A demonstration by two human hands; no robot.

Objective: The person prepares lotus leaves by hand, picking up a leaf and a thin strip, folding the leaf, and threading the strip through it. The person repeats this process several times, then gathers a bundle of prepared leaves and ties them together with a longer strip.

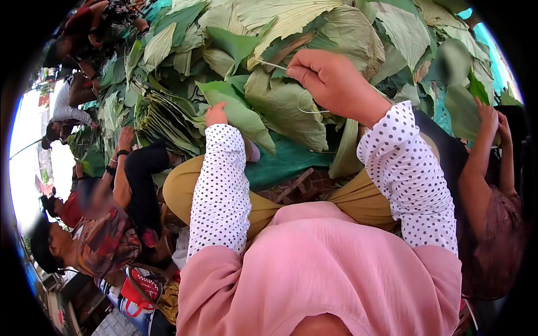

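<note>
Left hand: curled in a grip
Right hand: thumb pressed to forefinger
Arms: both stretched forward, right angled inward

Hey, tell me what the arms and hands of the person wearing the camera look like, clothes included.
Both forearms wear white sleeves with small dark polka dots, wrinkled along their length. Above them, a plain pink top covers the upper arms. The left hand and right hand are ungloved. I see no watch or bracelet on either.

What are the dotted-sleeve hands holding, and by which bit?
The left hand holds a leaf by its edge; the right hand pinches string near one end.
</note>
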